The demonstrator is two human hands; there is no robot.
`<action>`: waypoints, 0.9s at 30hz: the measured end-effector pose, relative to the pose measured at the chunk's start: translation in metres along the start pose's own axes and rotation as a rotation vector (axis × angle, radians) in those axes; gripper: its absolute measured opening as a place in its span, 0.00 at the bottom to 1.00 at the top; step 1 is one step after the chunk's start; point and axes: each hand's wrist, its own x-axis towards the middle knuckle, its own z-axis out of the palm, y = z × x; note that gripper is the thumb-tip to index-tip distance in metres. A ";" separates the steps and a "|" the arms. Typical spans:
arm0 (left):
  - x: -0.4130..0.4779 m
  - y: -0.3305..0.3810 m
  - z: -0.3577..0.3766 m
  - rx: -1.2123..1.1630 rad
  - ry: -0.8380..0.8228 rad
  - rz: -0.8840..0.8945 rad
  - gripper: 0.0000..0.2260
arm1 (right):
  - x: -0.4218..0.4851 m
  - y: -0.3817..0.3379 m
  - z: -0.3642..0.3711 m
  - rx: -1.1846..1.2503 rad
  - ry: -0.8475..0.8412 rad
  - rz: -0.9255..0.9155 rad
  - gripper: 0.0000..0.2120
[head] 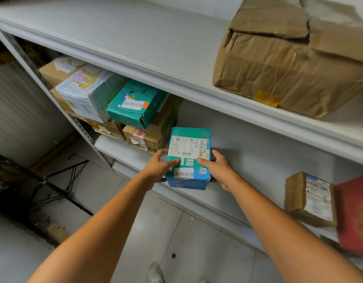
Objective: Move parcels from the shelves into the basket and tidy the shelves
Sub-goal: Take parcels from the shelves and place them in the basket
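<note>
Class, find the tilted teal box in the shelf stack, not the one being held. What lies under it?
The teal box rests on a taped carton and a second carton behind. Their tops, and anything farther back, are covered.

We are looking into what reads as a parcel depot or courier pickup room rather than a home. White metal shelving (135, 64) runs across the frame, its upright (82, 127) punched with adjustment slots at centre left. Every level carries shipped goods: a crumpled brown carton (289, 64) at upper right, a stack of taped boxes (86, 92) at centre left, a small brown parcel (307, 199) and a red box (354, 217) at the right edge. The teal parcel (188, 158) at centre bears a printed waybill with barcodes and a white sticker in Chinese characters; the teal box (133, 103) up and left of it has the same kind of sticker. Below lies a grey tiled floor (166, 231), and the ribbed grey panel (19, 111) at the left may be a roller shutter, though it is blurred.
</note>
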 end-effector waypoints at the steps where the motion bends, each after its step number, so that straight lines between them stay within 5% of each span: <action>1: -0.006 0.000 0.002 0.000 0.010 0.003 0.23 | -0.004 -0.001 -0.002 -0.009 -0.008 -0.003 0.24; 16: -0.168 -0.003 0.026 -0.225 0.347 0.130 0.26 | -0.102 -0.052 -0.024 -0.177 -0.331 -0.209 0.23; 27: -0.294 -0.051 -0.069 -0.388 0.686 0.226 0.26 | -0.190 -0.113 0.104 -0.276 -0.635 -0.396 0.23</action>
